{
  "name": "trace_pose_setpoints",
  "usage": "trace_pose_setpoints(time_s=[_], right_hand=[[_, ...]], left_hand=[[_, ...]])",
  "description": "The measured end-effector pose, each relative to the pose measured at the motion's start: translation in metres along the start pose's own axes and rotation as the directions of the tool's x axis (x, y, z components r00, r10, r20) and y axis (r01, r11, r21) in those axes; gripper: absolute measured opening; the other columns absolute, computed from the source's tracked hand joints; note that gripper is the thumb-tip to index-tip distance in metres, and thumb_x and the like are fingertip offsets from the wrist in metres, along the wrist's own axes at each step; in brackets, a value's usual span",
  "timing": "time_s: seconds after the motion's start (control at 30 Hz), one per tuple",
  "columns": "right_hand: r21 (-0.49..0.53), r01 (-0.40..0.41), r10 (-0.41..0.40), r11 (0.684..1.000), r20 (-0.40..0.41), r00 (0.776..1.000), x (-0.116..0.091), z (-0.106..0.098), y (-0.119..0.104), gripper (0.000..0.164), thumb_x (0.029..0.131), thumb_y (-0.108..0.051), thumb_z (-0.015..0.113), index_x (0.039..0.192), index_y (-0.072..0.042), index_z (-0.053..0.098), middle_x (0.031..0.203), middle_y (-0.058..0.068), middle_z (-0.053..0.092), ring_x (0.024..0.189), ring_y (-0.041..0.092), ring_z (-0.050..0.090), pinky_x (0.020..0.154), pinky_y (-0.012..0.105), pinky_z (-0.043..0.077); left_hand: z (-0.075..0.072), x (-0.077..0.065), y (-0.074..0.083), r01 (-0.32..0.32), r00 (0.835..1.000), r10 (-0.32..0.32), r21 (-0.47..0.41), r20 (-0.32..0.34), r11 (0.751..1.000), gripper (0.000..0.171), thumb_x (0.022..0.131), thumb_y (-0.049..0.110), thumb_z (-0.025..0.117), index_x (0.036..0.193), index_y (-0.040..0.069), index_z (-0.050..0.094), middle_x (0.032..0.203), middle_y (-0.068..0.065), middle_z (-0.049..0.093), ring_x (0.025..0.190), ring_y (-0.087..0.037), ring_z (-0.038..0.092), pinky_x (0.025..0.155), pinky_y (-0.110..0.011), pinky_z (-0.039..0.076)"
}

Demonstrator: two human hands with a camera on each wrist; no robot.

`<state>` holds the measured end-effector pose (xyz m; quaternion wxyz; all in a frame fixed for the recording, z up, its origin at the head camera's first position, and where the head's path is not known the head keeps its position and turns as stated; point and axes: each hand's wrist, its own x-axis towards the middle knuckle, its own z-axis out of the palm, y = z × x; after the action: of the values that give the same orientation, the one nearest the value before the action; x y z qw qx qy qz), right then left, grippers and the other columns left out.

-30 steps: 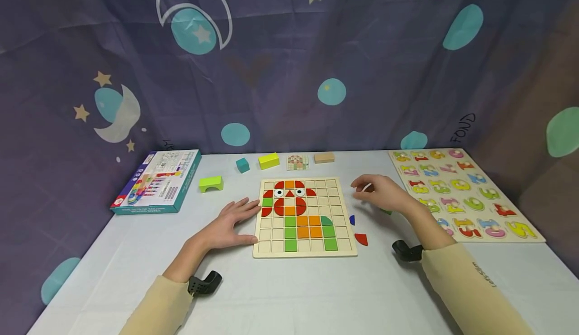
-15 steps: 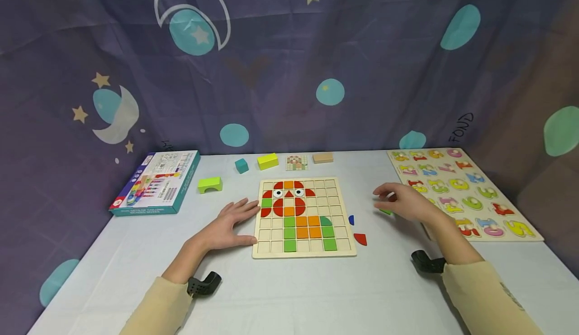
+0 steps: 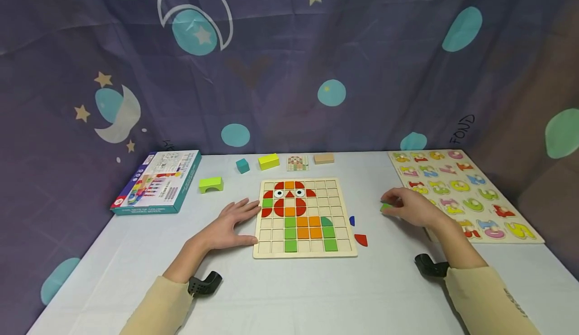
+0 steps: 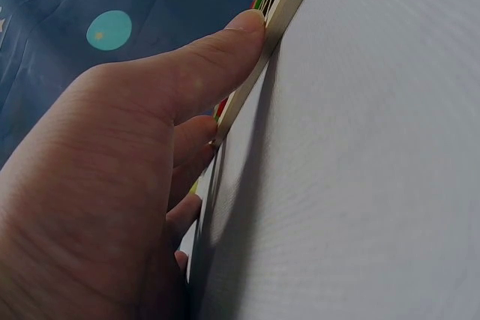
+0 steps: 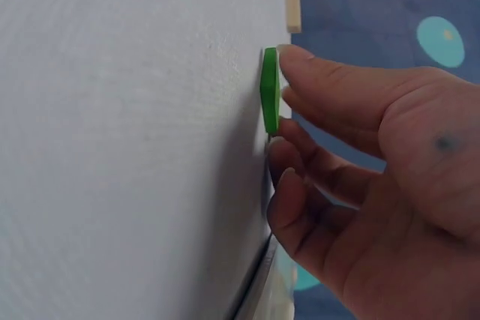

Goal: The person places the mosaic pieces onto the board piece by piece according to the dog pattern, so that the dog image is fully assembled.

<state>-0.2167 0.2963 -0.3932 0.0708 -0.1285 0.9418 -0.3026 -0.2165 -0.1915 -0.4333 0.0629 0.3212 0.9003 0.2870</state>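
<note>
A wooden grid board (image 3: 341,248) lies on the table, carrying red, orange and green tiles and two eye tiles laid out as an animal figure. My left hand (image 3: 226,227) rests along its left edge, fingers spread; in the left wrist view the thumb (image 4: 225,50) presses the board's rim. Right of the board, my right hand (image 3: 413,208) pinches a green tile (image 3: 385,207) at the table surface, thumb on its near side. The right wrist view shows the green tile (image 5: 270,89) edge-on at the fingertips. A blue piece (image 3: 352,220) and a red quarter-round tile (image 3: 361,239) lie between board and hand.
A wooden number puzzle (image 3: 466,194) lies at the right, beneath part of the right wrist. Behind the board are a teal cube (image 3: 242,165), a yellow block (image 3: 269,161), a picture card (image 3: 297,163) and a plain block (image 3: 323,158). A green arch (image 3: 210,184) and a flat box (image 3: 158,181) sit left.
My right hand has moved right, away from beside the board, and come down on the green tile, which its fingertips now grip. My left hand has stayed at the board's edge.
</note>
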Motion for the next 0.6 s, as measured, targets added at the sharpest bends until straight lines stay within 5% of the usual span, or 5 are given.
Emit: trace_pose_setpoints(time_s=[0.6], right_hand=[[-0.014, -0.006, 0.006, 1.000, -0.006, 1.000, -0.0020, 0.0030, -0.0020, 0.020, 0.089, -0.003, 0.075, 0.105, 0.003, 0.065, 0.095, 0.008, 0.062, 0.088, 0.026, 0.056, 0.081, 0.042, 0.052]], left_hand=[[0.0006, 0.0005, -0.0012, 0.034, 0.999, -0.034, 0.014, 0.023, 0.999, 0.086, 0.084, 0.050, 0.078, 0.154, 0.013, 0.045, 0.162, 0.000, 0.033, 0.153, -0.028, 0.013, 0.122, -0.052, 0.004]])
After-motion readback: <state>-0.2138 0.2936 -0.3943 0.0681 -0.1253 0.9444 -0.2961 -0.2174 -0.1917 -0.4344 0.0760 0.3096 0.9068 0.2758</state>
